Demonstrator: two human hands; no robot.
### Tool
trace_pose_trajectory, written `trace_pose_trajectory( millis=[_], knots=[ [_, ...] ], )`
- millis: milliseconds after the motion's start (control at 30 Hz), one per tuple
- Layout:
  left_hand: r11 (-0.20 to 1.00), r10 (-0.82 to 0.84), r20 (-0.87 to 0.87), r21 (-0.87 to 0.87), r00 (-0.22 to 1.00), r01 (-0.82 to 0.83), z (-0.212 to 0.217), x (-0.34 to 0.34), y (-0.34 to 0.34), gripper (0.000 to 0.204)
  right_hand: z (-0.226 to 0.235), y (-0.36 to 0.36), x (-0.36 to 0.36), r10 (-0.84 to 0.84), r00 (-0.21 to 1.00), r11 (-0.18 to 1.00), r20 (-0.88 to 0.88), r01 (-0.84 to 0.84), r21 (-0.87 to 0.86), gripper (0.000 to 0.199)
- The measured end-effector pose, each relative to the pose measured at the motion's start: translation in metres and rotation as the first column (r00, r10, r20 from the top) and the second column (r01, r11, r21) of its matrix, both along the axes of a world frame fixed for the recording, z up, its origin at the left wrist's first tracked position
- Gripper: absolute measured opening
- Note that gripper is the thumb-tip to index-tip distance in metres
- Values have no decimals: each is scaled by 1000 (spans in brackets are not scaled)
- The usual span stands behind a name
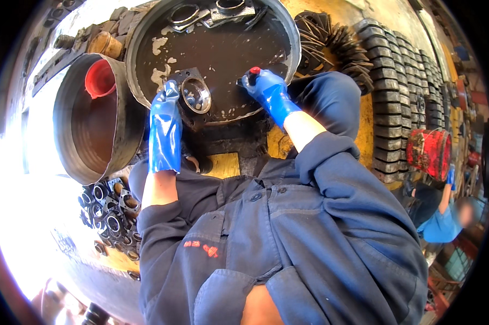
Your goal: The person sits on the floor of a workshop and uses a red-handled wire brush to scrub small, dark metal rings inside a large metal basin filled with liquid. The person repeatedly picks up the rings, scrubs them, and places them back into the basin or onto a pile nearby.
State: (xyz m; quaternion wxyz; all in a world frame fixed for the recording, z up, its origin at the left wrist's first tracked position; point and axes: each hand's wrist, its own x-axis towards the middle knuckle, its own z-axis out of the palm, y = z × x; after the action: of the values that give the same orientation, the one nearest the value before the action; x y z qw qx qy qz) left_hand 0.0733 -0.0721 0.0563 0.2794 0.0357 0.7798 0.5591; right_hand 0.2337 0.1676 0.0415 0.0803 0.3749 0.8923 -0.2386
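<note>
Fingers (171,92) of the left hand (164,130), blue glove on, curled round the edge of a dark metal flange plate (193,97) with a shiny round bore, holding it tipped up at the near rim of the big round basin (296,43). Over at 3 o'clock from the plate, right hand (269,92) closed tight on a small tool with a red tip (253,71), can't tell if brush or scraper, poking down toward the dark oily liquid. Looks like mid-wash on this one piece: plate gripped, tool ready, not yet on the metal. Probably calls for bringing that red-tipped tool across to 9 o'clock and onto the bore while keeping the plate steady, slippery gloves and all, so a firm pinch needed. Further out: two more flanged parts (212,12) lying at 12 o'clock at the basin's far side. At 9 o'clock, an empty-ish metal drum (122,135) on its side with a red funnel (99,80) inside. At 7 o'clock, a heap of similar flanged pieces (111,214) on the ground. At 2 to 3 o'clock, rows of stacked dark castings (388,103), plus a battered red bucket (429,153) beyond. Another person in blue crouched at 4 o'clock, hands busy elsewhere.
</note>
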Motion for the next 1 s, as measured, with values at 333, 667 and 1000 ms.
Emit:
trace_pose_trajectory(
  millis=[333, 667, 1000],
  knots=[
    [1000, 4, -7, -5, 1000, -4, 0, 0, 1, 45, 4, 2, -1, -8, 1000, 999, 24, 9, -44, 44],
    [1000, 2, -16, -7, 1000, -2, -2, 3, 3, 46, 6, 1, 0, -23, 1000, 998, 4, 23, -61, 44],
    [1000, -5, -18, -16, 1000, 5, -3, 5, 0, 46, 3, 2, 0, -34, 999, 997, -2, 34, -70, 44]
  ],
)
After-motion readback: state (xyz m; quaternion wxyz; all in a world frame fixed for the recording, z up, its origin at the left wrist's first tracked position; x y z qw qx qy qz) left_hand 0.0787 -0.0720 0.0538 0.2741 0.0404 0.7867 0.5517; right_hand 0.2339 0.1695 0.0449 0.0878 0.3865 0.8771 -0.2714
